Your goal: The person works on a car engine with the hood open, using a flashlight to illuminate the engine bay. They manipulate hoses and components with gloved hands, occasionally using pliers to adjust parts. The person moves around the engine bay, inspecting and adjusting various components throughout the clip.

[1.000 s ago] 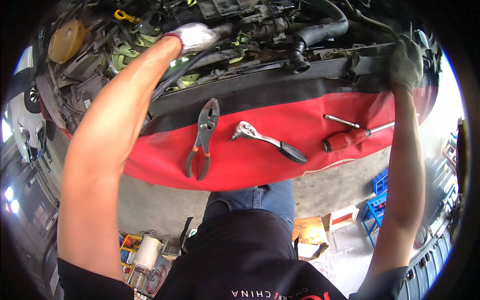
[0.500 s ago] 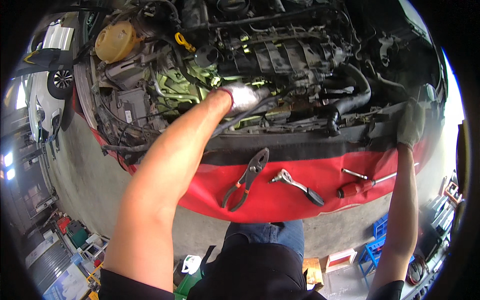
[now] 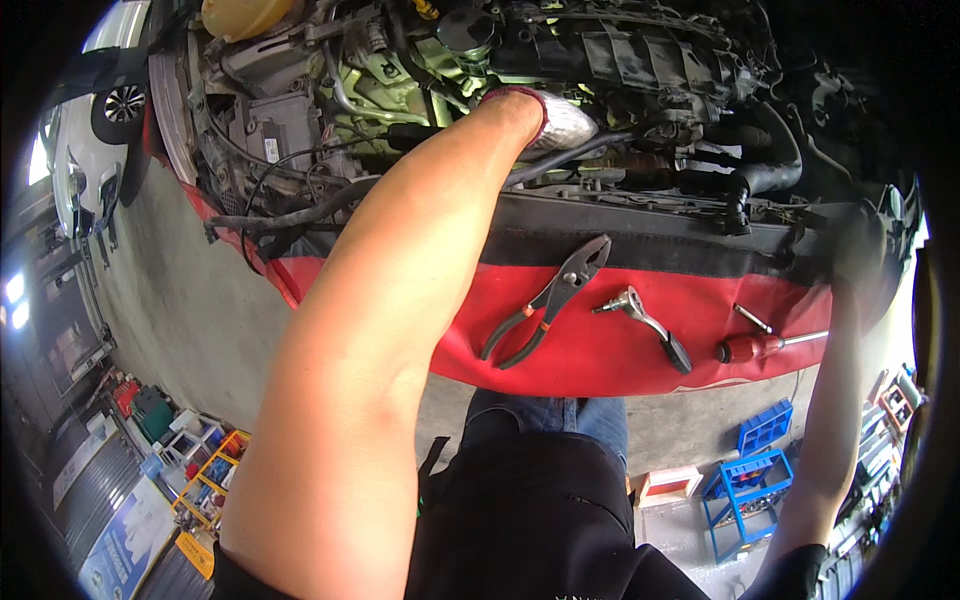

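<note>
My left hand [image 3: 562,122], in a whitish glove with a dark red cuff, reaches down into the engine bay beside a black hose [image 3: 575,160]. Its fingers are hidden among the parts, so what they touch does not show. At the right front corner of the bay, my gloved right hand [image 3: 862,245] is smeared by motion and its fingers cannot be made out. Slip-joint pliers [image 3: 578,268], a ratchet wrench [image 3: 655,325], a short metal extension bar [image 3: 752,318] and a red-handled screwdriver [image 3: 748,348] lie on the red fender cover [image 3: 590,352] between my arms.
A yellowish coolant tank [image 3: 240,15] and a grey box [image 3: 285,130] sit on the bay's left side. A thick black hose [image 3: 775,178] curves at the right. Blue crates [image 3: 766,428] and a blue rack [image 3: 745,480] stand on the floor. Left is a parked white car [image 3: 85,185].
The view has shifted, so the engine and tools sit higher and further right. My left hand stays down in the bay. My right hand remains at the right corner, now more blurred.
</note>
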`<state>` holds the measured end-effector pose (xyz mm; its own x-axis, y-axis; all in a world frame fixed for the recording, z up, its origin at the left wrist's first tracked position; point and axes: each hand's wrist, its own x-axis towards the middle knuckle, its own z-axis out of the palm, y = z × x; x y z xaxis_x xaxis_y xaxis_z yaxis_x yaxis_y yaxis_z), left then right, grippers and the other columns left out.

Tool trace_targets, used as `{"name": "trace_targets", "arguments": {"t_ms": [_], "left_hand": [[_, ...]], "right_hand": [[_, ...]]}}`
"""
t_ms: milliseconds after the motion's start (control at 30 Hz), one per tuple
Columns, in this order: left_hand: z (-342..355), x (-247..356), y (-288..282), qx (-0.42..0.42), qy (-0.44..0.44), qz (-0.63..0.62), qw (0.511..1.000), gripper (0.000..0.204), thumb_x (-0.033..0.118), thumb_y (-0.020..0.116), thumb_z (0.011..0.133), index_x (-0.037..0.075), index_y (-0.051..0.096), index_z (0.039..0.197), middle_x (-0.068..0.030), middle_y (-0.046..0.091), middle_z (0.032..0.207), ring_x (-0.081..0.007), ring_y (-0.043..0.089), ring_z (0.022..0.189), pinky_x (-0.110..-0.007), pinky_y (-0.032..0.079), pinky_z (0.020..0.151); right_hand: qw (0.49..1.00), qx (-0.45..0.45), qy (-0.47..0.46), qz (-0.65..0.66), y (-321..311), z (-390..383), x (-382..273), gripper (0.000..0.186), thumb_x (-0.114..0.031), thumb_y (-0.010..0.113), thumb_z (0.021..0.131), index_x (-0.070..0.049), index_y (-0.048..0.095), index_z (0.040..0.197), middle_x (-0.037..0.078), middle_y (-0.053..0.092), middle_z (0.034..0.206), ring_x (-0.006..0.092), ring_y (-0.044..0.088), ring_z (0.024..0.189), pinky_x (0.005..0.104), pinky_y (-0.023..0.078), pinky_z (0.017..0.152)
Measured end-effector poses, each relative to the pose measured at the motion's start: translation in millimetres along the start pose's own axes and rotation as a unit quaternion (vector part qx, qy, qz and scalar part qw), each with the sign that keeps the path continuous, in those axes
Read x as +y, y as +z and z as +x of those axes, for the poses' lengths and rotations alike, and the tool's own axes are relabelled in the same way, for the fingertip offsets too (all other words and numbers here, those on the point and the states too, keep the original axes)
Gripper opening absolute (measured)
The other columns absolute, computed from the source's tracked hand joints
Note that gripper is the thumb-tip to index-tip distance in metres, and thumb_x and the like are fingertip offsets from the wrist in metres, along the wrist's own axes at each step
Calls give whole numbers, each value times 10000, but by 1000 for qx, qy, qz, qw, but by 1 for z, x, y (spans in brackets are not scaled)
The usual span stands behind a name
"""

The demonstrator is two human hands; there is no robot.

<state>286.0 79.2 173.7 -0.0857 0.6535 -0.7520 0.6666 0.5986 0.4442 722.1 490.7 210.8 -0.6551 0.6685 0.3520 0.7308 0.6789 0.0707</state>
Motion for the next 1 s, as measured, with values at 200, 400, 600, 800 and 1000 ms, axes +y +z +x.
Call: {"name": "trace_targets", "arguments": {"t_ms": [200, 400, 600, 800, 1000], "left_hand": [[-11, 7, -5, -17, 36, 66, 997, 443, 350, 414, 983, 114, 671, 1254, -158, 643, 1327, -314, 627, 1201, -432, 482, 997], [-21, 30, -4, -49, 52, 115, 991, 471, 324, 350, 1005, 86, 662, 1267, -150, 662, 1295, -319, 659, 1139, -426, 497, 969], [-21, 18, -1, -59, 24, 113, 992, 540, 389, 280, 1043, 76, 651, 1278, -141, 659, 1301, -319, 653, 1143, -440, 485, 976], [-25, 21, -7, -61, -56, 48, 995, 607, 486, 290, 1034, 68, 653, 1284, -167, 652, 1306, -352, 628, 1185, -436, 472, 1024], [-22, 20, -11, -92, -31, 105, 990, 558, 430, 286, 1031, 95, 623, 1322, -188, 626, 1332, -366, 608, 1212, -444, 471, 1033]], "right_hand": [[993, 25, 47, 108, -12, 4, -24, 413, -379, 507, 1023, -81, 668, 1259, 140, 673, 1245, 306, 624, 1153, 384, 458, 1008], [981, 55, 100, 155, -39, -9, -54, 330, -287, 541, 1010, -38, 677, 1178, 156, 678, 1157, 330, 625, 1087, 405, 459, 992], [986, 49, 126, 93, -42, -5, -79, 329, -295, 537, 1018, -42, 673, 1179, 144, 676, 1165, 313, 617, 1107, 398, 450, 1003], [979, 56, 142, 139, -50, -6, -93, 288, -273, 547, 1000, -48, 667, 1137, 144, 666, 1104, 328, 615, 1055, 406, 459, 967], [962, 48, 172, 207, -55, -6, -103, 246, -218, 570, 985, -29, 662, 1113, 139, 658, 1085, 302, 611, 1044, 395, 461, 965]]}}
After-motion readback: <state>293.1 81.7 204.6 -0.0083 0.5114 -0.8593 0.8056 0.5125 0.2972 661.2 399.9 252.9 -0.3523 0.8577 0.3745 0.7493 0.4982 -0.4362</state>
